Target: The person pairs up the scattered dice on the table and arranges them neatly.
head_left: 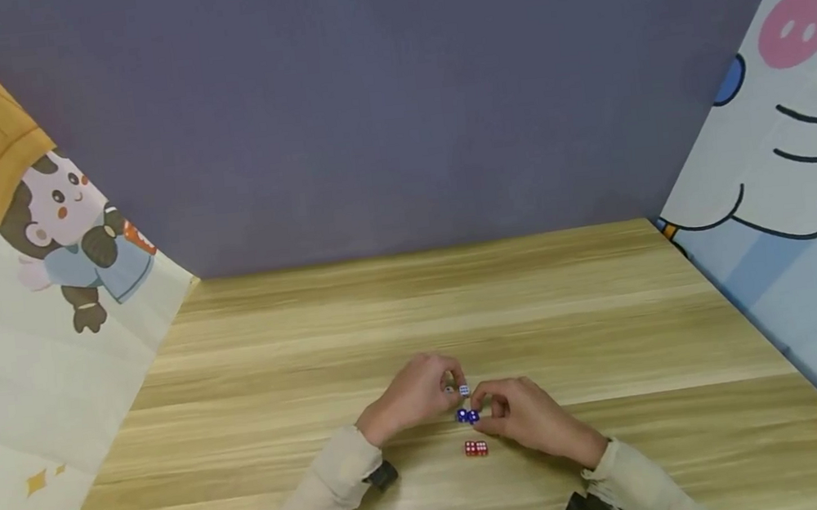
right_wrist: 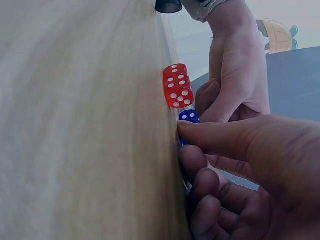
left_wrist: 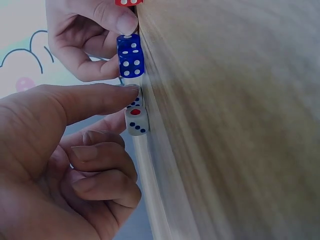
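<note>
My left hand (head_left: 419,392) pinches a white die (head_left: 464,390) between thumb and index finger, its other fingers curled in. A second white die (left_wrist: 136,120), with a red pip and blue pips, sits beside it, nearer the left palm. Two blue dice (head_left: 462,416) stand side by side just in front of the white ones. On the right-hand blue die (right_wrist: 189,116) the thumb and index finger of my right hand (head_left: 531,417) close from either side. The right thumb hides most of that die in the right wrist view.
Two red dice (head_left: 475,448) lie side by side on the wooden table (head_left: 275,325), nearer me than the blue pair. A dark grey panel (head_left: 394,108) rises at the table's back edge. Cartoon-printed panels (head_left: 9,326) flank both sides. Dark wrist cameras (head_left: 381,475) hang below the sleeves.
</note>
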A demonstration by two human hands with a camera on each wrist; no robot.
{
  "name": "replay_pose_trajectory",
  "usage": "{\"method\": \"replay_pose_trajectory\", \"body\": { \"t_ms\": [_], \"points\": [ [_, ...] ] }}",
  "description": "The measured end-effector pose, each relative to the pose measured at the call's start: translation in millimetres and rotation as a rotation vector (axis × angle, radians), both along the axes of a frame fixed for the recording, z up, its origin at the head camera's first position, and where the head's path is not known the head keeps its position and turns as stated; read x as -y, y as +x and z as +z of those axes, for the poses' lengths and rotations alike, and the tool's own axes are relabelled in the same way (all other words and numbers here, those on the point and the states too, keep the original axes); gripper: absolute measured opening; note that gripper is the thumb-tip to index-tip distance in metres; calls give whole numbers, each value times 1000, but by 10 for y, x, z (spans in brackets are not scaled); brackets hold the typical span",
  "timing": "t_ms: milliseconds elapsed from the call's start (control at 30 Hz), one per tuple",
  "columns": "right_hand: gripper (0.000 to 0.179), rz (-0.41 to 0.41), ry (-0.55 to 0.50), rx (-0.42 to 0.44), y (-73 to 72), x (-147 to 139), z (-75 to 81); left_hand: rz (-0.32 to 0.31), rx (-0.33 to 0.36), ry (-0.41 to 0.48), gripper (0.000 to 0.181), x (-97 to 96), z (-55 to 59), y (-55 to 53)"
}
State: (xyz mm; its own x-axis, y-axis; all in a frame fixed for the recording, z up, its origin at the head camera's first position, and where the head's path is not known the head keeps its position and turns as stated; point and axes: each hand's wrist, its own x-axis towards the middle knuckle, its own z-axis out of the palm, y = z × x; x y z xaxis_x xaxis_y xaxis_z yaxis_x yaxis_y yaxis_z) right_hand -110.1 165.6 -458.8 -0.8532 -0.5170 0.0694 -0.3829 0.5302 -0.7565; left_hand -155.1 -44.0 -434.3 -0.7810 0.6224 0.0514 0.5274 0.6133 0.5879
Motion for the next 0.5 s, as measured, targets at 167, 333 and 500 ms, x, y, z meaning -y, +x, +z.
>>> {"method": "replay_pose_trajectory", "body": {
  "t_ms": [167, 333, 500],
  "points": [
    [12, -3, 2, 3, -1, -1, 1, 18, -2, -26, 10, -10, -5, 6],
    [13, -5, 5, 8, 1, 1, -6, 17, 3, -57, 18, 10, 19, 30],
    [15, -15, 17, 12, 2, 1, 8, 41, 26, -51, 25, 115, 75, 66]
  ]
}}
